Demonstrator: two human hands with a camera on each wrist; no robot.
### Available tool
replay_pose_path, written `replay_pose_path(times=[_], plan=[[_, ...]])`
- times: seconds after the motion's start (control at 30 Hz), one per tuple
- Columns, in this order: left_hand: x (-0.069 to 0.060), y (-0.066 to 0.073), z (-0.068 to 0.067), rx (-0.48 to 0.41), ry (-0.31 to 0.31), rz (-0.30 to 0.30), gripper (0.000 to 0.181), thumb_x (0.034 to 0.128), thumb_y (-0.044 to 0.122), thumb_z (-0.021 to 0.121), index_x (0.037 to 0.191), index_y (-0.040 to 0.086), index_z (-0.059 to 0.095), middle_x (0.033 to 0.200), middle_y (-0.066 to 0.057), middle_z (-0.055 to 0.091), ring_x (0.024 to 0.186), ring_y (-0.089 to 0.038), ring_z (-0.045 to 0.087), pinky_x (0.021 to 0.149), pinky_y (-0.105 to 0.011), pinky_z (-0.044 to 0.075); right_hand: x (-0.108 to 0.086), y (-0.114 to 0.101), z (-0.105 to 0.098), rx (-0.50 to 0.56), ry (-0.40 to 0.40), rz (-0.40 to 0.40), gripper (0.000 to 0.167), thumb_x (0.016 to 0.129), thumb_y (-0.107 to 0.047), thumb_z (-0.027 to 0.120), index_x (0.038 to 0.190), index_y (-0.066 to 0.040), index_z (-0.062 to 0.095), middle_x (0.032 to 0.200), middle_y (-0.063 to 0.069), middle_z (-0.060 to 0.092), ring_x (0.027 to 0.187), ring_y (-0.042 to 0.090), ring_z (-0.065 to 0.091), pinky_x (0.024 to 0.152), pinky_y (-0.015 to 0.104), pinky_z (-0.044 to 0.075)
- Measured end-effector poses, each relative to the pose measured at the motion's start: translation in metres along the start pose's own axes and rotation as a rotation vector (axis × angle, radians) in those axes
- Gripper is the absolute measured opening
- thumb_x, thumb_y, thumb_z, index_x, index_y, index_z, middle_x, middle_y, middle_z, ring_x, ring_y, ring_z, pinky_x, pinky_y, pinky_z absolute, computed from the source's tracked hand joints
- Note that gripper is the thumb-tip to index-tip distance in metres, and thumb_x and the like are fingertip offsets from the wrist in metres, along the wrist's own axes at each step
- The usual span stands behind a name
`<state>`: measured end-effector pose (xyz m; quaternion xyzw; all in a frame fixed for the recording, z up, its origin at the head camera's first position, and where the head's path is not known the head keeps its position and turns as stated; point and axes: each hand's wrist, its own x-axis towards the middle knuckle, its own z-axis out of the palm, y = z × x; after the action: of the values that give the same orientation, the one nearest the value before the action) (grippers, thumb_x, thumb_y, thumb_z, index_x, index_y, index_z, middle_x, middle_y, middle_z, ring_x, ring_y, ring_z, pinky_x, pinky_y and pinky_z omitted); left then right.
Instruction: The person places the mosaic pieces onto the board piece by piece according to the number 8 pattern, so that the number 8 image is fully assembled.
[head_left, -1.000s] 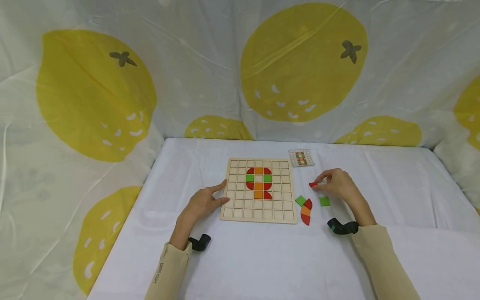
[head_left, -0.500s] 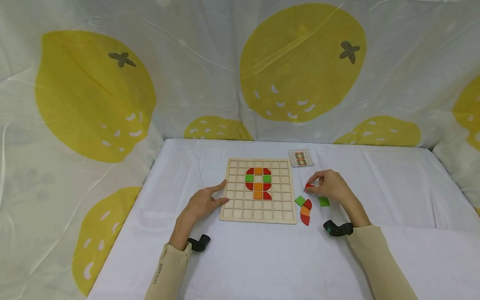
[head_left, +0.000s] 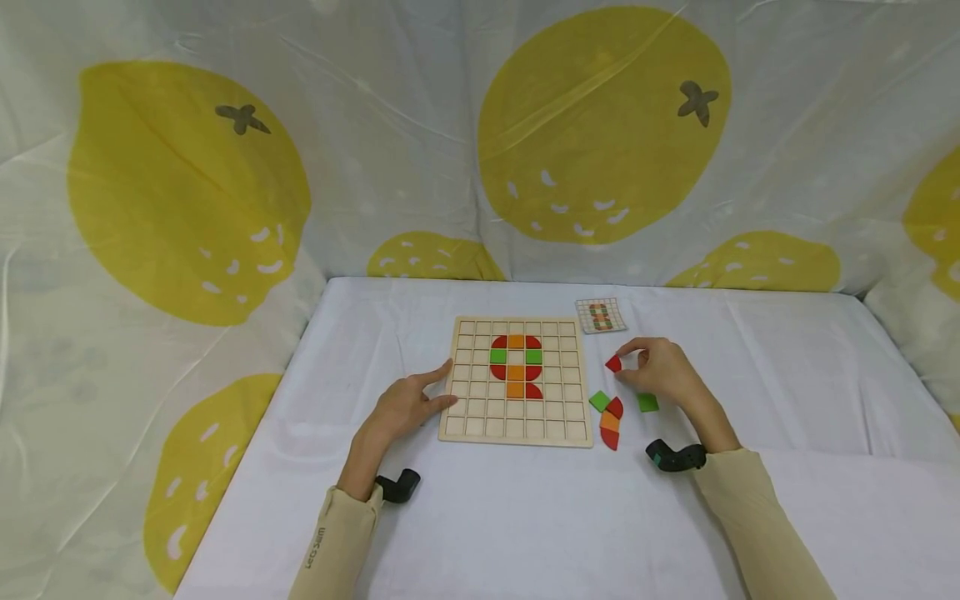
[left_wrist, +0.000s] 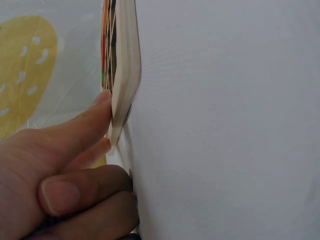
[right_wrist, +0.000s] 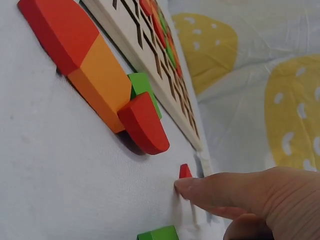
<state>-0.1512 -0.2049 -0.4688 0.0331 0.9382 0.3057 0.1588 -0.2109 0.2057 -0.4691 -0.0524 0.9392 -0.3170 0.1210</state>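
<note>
A square wooden grid board (head_left: 472, 407) lies on the white table, with red, orange and green pieces set in its upper middle cells. My left hand (head_left: 403, 406) touches the board's left edge with thumb and a finger; the left wrist view shows the other fingers curled below. Right of the board, my right hand (head_left: 658, 367) pinches a red quarter-round piece (head_left: 613, 363) between thumb and finger. Just below it lie a green square (head_left: 599, 401), two red pieces and an orange one (head_left: 611, 422). Another green square (head_left: 648, 403) is partly under the right hand.
A small card (head_left: 602, 316) printed with a coloured grid pattern lies beyond the board's upper right corner. Black devices are strapped at both wrists. A cloth with yellow lemons (head_left: 607, 125) hangs behind the table (head_left: 525, 517).
My right hand has moved left towards the board with the red piece, which now shows at a different angle. My left hand stays at the board's edge.
</note>
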Motion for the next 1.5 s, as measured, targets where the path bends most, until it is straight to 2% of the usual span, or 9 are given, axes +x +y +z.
replay_pose_path(times=[0.1, 0.23, 0.33, 0.47, 0.77, 1.27, 1.5], plan=[[0.0, 0.0, 0.0, 0.001, 0.002, 0.001, 0.071, 0.0982, 0.042, 0.07, 0.16, 0.025, 0.039, 0.063, -0.004, 0.059, 0.061, -0.012, 0.043, 0.061, -0.029, 0.037, 0.0, 0.0, 0.0, 0.014, 0.002, 0.022, 0.027, 0.09, -0.017, 0.076, 0.114, -0.004, 0.077, 0.067, 0.003, 0.043, 0.061, 0.019, 0.043, 0.054, 0.028, 0.035], [0.0, 0.0, 0.0, 0.003, 0.003, 0.0, 0.071, 0.0981, 0.042, 0.07, 0.16, 0.026, 0.039, 0.064, -0.004, 0.06, 0.061, -0.012, 0.043, 0.061, -0.029, 0.037, 0.001, 0.001, 0.001, 0.033, -0.019, -0.005, 0.024, 0.091, -0.013, 0.075, 0.114, -0.006, 0.079, 0.069, 0.003, 0.04, 0.065, 0.02, 0.042, 0.056, 0.028, 0.033], [0.0, 0.0, 0.001, 0.01, 0.004, -0.001, 0.071, 0.0982, 0.042, 0.07, 0.16, 0.026, 0.039, 0.065, -0.004, 0.061, 0.061, -0.012, 0.043, 0.061, -0.029, 0.037, 0.001, 0.001, 0.003, 0.039, -0.02, -0.035, 0.028, 0.09, -0.016, 0.079, 0.115, -0.005, 0.078, 0.066, 0.001, 0.039, 0.062, 0.019, 0.041, 0.054, 0.027, 0.03], [0.0, 0.0, 0.001, 0.022, 0.008, 0.001, 0.07, 0.0985, 0.041, 0.07, 0.16, 0.026, 0.039, 0.063, -0.004, 0.063, 0.061, -0.012, 0.043, 0.062, -0.029, 0.038, 0.001, -0.002, 0.009, 0.054, 0.017, -0.063, 0.033, 0.087, -0.024, 0.085, 0.113, -0.004, 0.078, 0.061, 0.0, 0.037, 0.054, 0.017, 0.039, 0.049, 0.026, 0.028], [0.001, -0.001, 0.002, 0.015, 0.009, 0.004, 0.07, 0.0986, 0.041, 0.069, 0.16, 0.026, 0.039, 0.064, -0.005, 0.06, 0.061, -0.012, 0.042, 0.061, -0.029, 0.038, -0.001, -0.009, 0.016, 0.051, 0.074, -0.027, 0.033, 0.084, -0.027, 0.087, 0.106, -0.004, 0.079, 0.063, 0.002, 0.042, 0.054, 0.018, 0.042, 0.049, 0.026, 0.03], [-0.001, -0.001, 0.002, 0.014, 0.015, 0.009, 0.07, 0.0984, 0.041, 0.07, 0.16, 0.025, 0.04, 0.062, -0.003, 0.056, 0.061, -0.013, 0.04, 0.06, -0.03, 0.036, 0.001, -0.002, 0.014, 0.089, 0.086, -0.017, 0.035, 0.082, -0.029, 0.088, 0.107, -0.006, 0.081, 0.062, 0.0, 0.039, 0.06, 0.02, 0.041, 0.051, 0.026, 0.028], [-0.001, 0.0, 0.001, 0.014, 0.011, 0.007, 0.07, 0.0986, 0.041, 0.069, 0.16, 0.026, 0.039, 0.06, -0.002, 0.057, 0.059, -0.012, 0.04, 0.06, -0.029, 0.036, 0.005, 0.004, 0.015, 0.153, 0.077, 0.027, 0.037, 0.081, -0.029, 0.09, 0.109, -0.008, 0.082, 0.058, -0.002, 0.037, 0.059, 0.019, 0.039, 0.051, 0.026, 0.025]])
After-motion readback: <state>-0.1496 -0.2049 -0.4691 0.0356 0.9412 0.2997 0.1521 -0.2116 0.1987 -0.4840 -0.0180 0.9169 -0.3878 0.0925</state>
